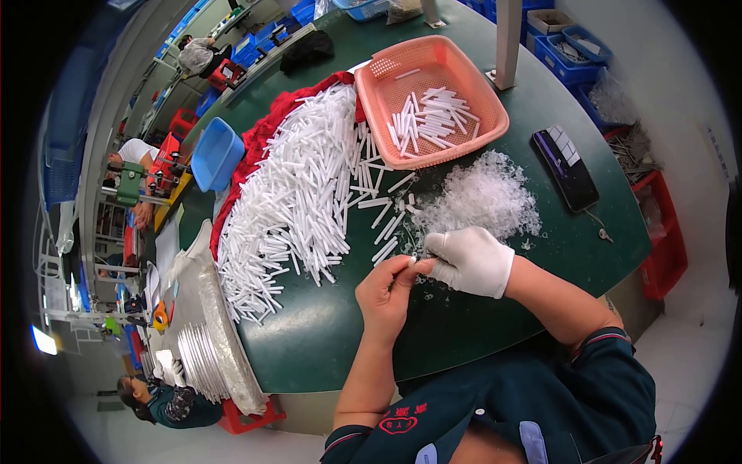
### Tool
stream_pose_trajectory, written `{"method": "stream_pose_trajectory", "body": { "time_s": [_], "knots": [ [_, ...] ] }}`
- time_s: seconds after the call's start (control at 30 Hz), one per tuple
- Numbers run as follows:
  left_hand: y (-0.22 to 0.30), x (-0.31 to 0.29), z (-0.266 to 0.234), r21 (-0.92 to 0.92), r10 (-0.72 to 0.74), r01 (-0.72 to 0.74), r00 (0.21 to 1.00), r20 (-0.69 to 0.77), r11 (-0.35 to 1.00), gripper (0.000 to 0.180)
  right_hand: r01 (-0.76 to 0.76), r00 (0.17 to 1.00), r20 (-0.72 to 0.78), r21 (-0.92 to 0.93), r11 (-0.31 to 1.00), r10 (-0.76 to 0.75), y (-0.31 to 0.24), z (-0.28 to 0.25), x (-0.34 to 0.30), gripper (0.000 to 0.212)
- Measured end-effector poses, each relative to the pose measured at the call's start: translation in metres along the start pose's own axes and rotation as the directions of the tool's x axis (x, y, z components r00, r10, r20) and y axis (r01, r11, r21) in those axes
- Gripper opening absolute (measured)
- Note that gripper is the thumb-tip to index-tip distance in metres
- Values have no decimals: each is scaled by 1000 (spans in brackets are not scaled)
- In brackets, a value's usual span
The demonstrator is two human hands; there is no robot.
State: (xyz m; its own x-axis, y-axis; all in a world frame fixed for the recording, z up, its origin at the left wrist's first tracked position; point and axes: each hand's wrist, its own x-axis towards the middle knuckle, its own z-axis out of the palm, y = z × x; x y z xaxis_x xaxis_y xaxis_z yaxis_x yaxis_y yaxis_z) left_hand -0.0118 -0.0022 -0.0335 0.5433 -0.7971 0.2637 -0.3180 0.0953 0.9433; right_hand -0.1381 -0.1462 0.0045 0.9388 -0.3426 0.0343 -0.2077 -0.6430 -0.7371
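— Hands numbered two: a bare left hand and a white-gloved right hand, fingertips pinched together on one small white tube above the green table.

— And the tubes?

— Too many to count in the big white heap on the red cloth. One pink basket held a few dozen more. One blue bin sat beside it, contents hidden. One pile of clear bits lay near the glove, one dark phone farther right.

Small white piece mostly hidden between left hand and gloved right hand fingertips.
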Motion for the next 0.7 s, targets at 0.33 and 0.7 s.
{"method": "stream_pose_trajectory", "body": {
  "time_s": [0.33, 0.7],
  "knots": [
    [1, 5, -3, 90, 130, -128, 991, -27, 988, 11, 96, 991, -98, 58, 994, -90, 1, 0, 0, 37],
    [2, 5, -2, 130, 181, -184, 983, 33, 974, 18, 126, 988, -94, 3, 992, -125, 5, 6, 0, 34]
  ]
}}
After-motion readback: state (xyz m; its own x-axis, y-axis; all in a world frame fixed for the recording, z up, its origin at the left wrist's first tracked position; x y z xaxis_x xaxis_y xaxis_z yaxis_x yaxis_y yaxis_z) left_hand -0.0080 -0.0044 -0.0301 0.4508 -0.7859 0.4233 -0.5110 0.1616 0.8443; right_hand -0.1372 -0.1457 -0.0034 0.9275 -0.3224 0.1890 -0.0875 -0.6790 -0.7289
